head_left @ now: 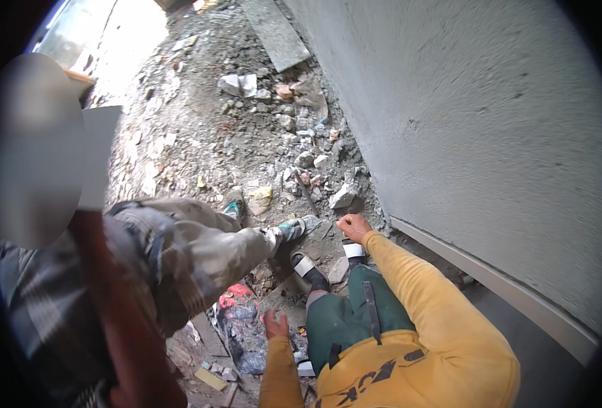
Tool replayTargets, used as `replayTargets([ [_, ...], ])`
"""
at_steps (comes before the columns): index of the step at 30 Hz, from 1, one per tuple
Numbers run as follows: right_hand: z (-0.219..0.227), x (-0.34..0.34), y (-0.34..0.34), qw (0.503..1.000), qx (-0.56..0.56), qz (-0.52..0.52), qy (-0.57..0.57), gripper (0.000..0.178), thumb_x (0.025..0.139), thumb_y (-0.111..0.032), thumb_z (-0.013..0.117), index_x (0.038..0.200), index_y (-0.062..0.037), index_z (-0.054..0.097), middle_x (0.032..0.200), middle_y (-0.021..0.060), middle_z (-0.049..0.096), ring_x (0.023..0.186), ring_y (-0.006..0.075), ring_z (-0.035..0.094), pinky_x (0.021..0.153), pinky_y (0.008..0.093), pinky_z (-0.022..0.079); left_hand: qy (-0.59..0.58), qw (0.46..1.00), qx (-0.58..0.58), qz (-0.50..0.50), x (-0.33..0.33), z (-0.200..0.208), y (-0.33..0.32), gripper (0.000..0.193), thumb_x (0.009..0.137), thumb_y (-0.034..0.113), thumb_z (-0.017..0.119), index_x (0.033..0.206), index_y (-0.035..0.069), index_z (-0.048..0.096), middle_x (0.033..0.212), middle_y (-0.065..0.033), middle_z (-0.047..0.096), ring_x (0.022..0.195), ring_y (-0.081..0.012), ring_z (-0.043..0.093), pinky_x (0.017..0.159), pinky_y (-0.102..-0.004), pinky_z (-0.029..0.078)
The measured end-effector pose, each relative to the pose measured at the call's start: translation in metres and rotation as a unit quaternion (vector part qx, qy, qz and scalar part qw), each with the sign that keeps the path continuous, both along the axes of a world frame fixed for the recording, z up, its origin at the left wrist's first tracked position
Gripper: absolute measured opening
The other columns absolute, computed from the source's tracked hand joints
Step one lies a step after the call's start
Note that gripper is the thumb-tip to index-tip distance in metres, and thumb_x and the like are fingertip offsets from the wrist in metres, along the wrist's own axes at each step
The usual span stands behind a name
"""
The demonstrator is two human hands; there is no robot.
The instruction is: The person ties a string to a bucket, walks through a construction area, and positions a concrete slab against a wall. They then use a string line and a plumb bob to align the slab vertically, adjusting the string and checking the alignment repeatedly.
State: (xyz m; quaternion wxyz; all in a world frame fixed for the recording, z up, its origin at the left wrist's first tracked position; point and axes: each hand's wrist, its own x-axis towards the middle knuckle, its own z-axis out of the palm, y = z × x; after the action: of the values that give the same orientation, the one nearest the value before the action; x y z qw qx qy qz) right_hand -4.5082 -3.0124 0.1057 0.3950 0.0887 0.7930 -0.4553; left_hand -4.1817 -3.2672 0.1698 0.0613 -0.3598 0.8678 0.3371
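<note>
White-grey rock (344,196) is seen near the edge of the ground (202,105) along the plastered wall (477,122), just beyond the right hand (356,227); its fingers are curled, and whether anything is gripped cannot be told. The left hand (275,325) is held with fingers apart, near crumpled plastic (245,333). If loose stones (305,160) were rolled under the sandals (305,265) or the co-worker's shoe (291,230), footing could be lost.

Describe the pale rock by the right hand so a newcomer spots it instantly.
Start at the big grey wall filling the picture's right side and follow its foot to the wearer's right hand. Just above that hand in the picture lies the pale rock, on the rubble. It's angular, and clearly larger than the loose stones up and left of it.
</note>
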Motion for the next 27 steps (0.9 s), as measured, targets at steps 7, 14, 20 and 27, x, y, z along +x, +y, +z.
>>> replayTargets([
  [7,-0.216,0.005,-0.059,0.995,0.089,0.033,-0.036,0.036,0.08,-0.04,0.061,0.097,-0.0091,0.067,0.103,0.0171,0.067,0.1,0.0348,0.062,0.089,0.043,0.047,-0.104,0.959,-0.114,-0.236,0.013,-0.113,0.033,0.048,0.078,0.028,0.071,0.117,0.002,0.058,0.119,-0.0226,0.057,0.112,-0.0417,0.052,0.096,-0.0487,0.041],
  [14,-0.375,-0.033,-0.153,0.981,0.169,0.031,0.086,0.044,0.081,-0.032,0.066,0.117,-0.0076,0.056,0.118,0.0162,0.058,0.112,0.036,0.054,0.094,0.0472,0.044,-0.073,0.97,-0.142,-0.182,-0.006,-0.136,-0.016,0.042,0.074,0.025,0.073,0.108,0.003,0.061,0.114,-0.0209,0.06,0.108,-0.0409,0.055,0.09,-0.0522,0.041],
  [20,-0.403,-0.06,-0.192,0.971,0.212,0.018,0.108,0.036,0.078,-0.031,0.066,0.101,-0.0045,0.055,0.109,0.0206,0.061,0.103,0.0378,0.059,0.087,0.0469,0.048,-0.081,0.975,-0.142,-0.15,-0.007,-0.139,-0.016,0.039,0.074,0.022,0.073,0.105,0.001,0.061,0.116,-0.0223,0.059,0.108,-0.0418,0.053,0.093,-0.0507,0.04],
  [27,-0.269,-0.075,-0.145,0.991,0.084,-0.063,0.081,0.041,0.078,-0.039,0.064,0.092,-0.0018,0.058,0.091,0.0247,0.064,0.088,0.0401,0.063,0.076,0.0467,0.049,-0.144,0.958,-0.128,-0.214,0.004,-0.122,0.028,0.037,0.077,0.031,0.069,0.104,0.006,0.065,0.119,-0.0132,0.058,0.117,-0.0362,0.049,0.094,-0.052,0.038],
])
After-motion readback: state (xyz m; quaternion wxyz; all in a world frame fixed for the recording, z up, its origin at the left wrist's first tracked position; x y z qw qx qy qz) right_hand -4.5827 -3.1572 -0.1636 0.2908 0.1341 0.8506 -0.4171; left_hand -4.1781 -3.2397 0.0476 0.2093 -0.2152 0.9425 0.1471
